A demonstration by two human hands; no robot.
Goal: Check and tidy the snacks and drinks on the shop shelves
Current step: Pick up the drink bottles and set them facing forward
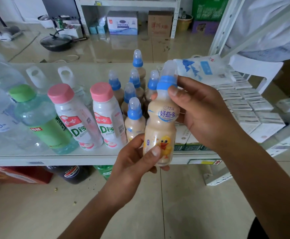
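Beige bottle upright, cap up | left grip holds base | right grip pinches neck

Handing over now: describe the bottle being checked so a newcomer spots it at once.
Find the glass shelf of drinks. In front of its cluster of small blue-collared bottles, a matching bottle is held off the shelf, left hand at its base, right hand at its neck. It alone is in the air, its yellow duck label facing the camera.
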